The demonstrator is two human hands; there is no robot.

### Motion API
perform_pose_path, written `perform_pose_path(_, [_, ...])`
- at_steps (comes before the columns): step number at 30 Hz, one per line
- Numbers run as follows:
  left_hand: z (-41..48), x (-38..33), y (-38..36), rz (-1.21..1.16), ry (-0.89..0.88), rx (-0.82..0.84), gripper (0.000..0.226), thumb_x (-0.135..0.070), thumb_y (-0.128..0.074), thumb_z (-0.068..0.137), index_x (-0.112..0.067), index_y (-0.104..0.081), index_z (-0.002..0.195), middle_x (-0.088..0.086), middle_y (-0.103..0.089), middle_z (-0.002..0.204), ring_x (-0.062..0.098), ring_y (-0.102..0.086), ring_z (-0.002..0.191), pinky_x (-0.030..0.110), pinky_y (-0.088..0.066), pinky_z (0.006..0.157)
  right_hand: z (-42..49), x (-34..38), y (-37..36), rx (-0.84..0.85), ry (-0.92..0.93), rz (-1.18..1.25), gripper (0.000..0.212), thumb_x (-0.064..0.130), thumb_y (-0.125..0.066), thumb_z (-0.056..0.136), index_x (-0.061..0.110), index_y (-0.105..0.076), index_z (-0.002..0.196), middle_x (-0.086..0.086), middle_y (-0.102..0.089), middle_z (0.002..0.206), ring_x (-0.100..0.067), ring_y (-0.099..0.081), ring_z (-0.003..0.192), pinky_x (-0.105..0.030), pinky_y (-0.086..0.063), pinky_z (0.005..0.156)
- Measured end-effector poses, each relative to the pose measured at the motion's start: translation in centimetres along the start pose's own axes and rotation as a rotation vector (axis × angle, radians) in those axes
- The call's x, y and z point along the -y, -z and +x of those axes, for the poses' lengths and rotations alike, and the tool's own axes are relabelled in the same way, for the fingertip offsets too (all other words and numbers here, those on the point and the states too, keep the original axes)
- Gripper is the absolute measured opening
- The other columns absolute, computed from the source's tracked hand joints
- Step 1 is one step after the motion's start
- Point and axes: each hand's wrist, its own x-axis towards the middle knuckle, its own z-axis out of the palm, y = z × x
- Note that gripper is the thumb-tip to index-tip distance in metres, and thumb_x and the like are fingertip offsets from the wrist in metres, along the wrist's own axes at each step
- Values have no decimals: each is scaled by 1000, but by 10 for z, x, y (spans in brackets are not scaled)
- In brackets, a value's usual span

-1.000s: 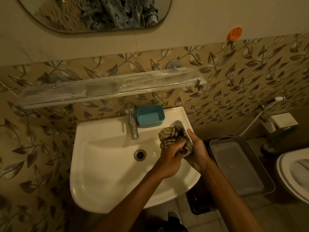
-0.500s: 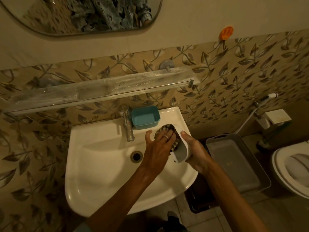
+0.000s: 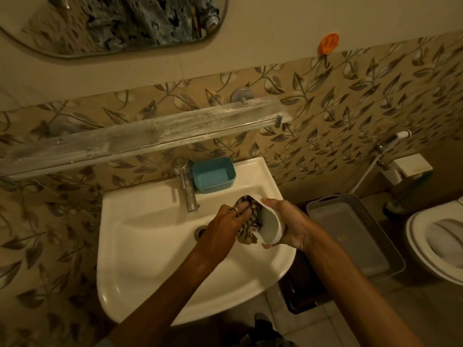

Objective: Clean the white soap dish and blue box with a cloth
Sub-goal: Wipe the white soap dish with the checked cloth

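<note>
Dim, warm yellow-brown light fills the room. The white sink (image 3: 140, 246) is the brightest surface, with a soft sheen along its front rim, while the floor (image 3: 308, 331) under its right side sinks into deep shadow. The left hand (image 3: 225, 221) and right hand (image 3: 293, 229) over the sink show crisp edges; the wide lens bows the shelf (image 3: 140, 139) above the sink, and the mirror (image 3: 125, 21) higher up looks soft and grainy.

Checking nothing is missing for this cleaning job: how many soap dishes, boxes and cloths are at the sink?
white soap dish: 1, held in the right hand
blue box: 1, on the sink rim beside the tap
cloth: 1, held by the left hand against the dish
Total: 3
</note>
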Motion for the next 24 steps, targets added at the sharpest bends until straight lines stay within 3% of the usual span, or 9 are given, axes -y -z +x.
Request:
perform_pose_path(3, [0,-11,-2,-86,98,-46,59,8,-46,88,-18,-39,140,2,-43,144,21,-39,131,27,-31,106,1,5,-2,-5,15,-3,46,39,-56,90,15,-48,128,-19,-62,113,-33,-60,97,-41,-52,64])
perform_pose_path(7, [-6,-7,-3,-120,117,64,35,-24,-49,94,-22,-54,129,-1,-57,131,14,-52,119,33,-38,107,1,1,0,-5,14,-31,43,37,-55,91,14,-49,126,-19,-63,110,-33,-60,99,-46,-52,73])
perform_pose_path(8, [-6,-4,-1,-152,122,66,38,-22,-51,93,-22,-52,131,0,-55,132,17,-51,120,37,-39,107,1,-1,-1,-9,18,-34,41,37,-54,92,14,-49,126,-18,-62,109,-33,-59,99,-45,-52,72])
perform_pose_path(10, [-3,1,3,32,88,121,57,-17,-56,89,-23,-34,142,3,-43,140,24,-44,125,38,-41,103,2,-1,-3,-18,47,-45,40,38,-53,92,15,-48,125,-16,-61,107,-31,-58,96,-43,-51,67])
perform_pose_path(13, [5,9,12,179,91,129,71,-31,-60,87,-28,-22,145,5,-36,142,24,-42,121,35,-45,98,1,5,-8,-31,95,-58,35,36,-52,94,16,-46,122,-13,-60,100,-28,-57,89,-40,-49,67])
perform_pose_path(16, [13,10,12,104,12,169,45,-29,-53,92,-26,-44,137,3,-49,138,20,-49,119,35,-41,103,1,4,-9,-32,91,-33,39,36,-54,92,14,-47,123,-15,-61,105,-29,-58,93,-43,-51,70])
perform_pose_path(19, [7,10,11,129,-59,124,30,-46,-53,88,-27,-67,105,2,-69,107,19,-63,99,48,-46,97,6,-4,-4,-40,116,-6,39,38,-55,91,15,-50,122,-16,-62,111,-33,-59,104,-51,-50,92])
perform_pose_path(22, [3,2,17,72,-107,283,31,-31,-50,93,-25,-57,122,3,-61,125,21,-58,111,44,-43,103,9,-12,-1,-34,179,-37,27,37,-51,93,18,-58,110,-14,-64,106,-33,-60,105,-53,-47,99])
perform_pose_path(24, [1,-10,25,-65,-15,380,36,-24,-49,94,-31,-48,130,1,-55,131,19,-56,113,37,-46,99,8,-14,-2,-3,224,-44,21,35,-47,96,22,-61,103,-12,-66,104,-32,-61,105,-51,-46,99])
